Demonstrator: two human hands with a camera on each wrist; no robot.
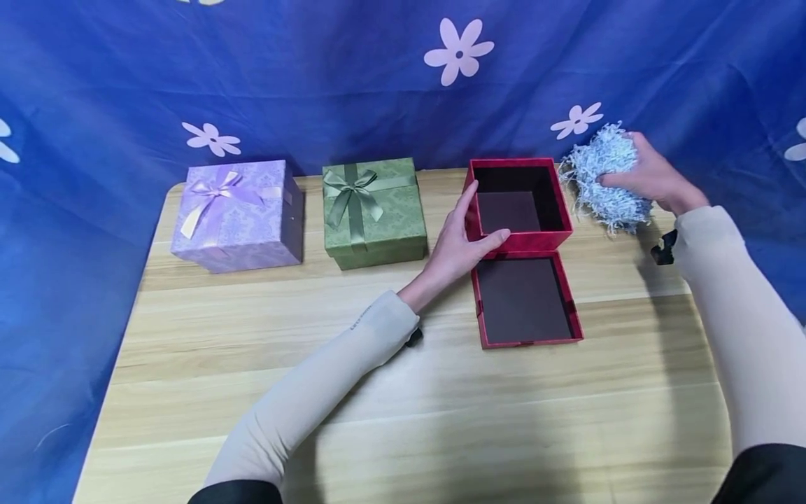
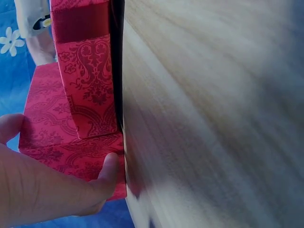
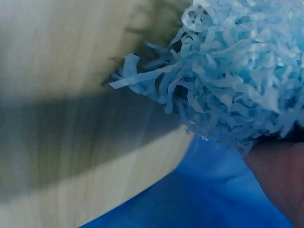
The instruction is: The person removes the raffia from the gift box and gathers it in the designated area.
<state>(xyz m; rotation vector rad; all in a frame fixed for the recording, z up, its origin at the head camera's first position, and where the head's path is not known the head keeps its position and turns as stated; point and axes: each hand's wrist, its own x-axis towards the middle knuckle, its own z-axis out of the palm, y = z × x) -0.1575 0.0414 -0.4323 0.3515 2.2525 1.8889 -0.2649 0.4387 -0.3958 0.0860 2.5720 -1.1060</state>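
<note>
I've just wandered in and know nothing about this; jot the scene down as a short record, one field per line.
Left hand: touches the red box at its near left corner
Right hand: grips the blue shreds
Red box: uncovered, no contents visible
Red lid: inside up, just in front of the red box
Green box: closed, bow on top
Purple box: closed, leftmost
Table: wood-patterned
Cloth: blue with pale flowers

Lilac gift box (image 1: 236,220), green gift box (image 1: 378,220) (both bow-topped, I see from afar) sit apart on wood-grain table (image 1: 453,406), blue flower-print cloth (image 1: 315,77) behind.
</note>
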